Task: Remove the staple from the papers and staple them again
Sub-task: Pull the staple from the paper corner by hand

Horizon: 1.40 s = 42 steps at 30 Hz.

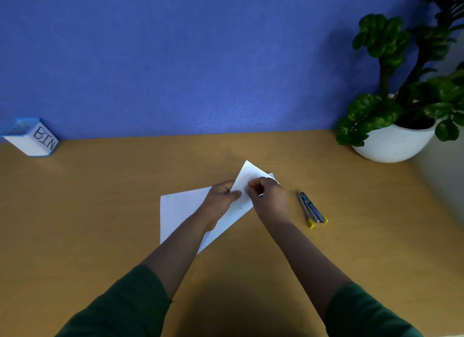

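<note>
Head view, single: taken from above the near edge of the table, faced forward and tilted down. Wide angle; straight edges are bowed. Both forearms are seen entering from the bottom edge, close to the lens. The blue wall is seen filling the upper half. No second view is supplied.

The staple is too small to see. The left hand and right hand hide part of the papers. The plant is cut off at the right edge.
</note>
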Tool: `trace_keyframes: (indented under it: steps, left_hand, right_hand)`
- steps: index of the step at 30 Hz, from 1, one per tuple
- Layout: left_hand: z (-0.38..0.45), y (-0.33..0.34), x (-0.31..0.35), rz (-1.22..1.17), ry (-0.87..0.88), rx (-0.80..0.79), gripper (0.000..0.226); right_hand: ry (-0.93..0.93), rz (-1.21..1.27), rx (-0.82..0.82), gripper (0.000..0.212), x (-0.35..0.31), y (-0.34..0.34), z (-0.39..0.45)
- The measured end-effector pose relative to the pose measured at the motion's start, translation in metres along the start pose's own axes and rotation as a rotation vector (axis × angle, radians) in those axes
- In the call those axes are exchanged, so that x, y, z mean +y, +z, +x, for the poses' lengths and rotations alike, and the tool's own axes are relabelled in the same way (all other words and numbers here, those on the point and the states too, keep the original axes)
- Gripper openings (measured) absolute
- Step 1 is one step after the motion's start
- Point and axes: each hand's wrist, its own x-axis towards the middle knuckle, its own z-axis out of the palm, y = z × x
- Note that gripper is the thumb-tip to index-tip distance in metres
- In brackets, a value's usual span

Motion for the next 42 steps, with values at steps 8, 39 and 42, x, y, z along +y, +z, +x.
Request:
trace_keyframes:
  steps: [8, 39, 42]
  left_hand:
    - [0.002, 0.003, 0.006, 0.141, 0.079, -0.009, 0.033]
    - [0.010, 0.013, 0.005, 0.462, 0.187, 0.065, 0.030]
    - [0.009, 0.013, 0.005, 0.494, 0.194, 0.071, 0.029]
  right_hand:
    - [-0.073, -0.204, -0.027, 0.015, -0.011, -0.004, 0.003]
    - [-0.085, -0.252, -0.077, 0.016, -0.006, -0.015, 0.001]
    - [-0.111, -0.270, -0.080, 0.014, -0.007, -0.016, 0.000]
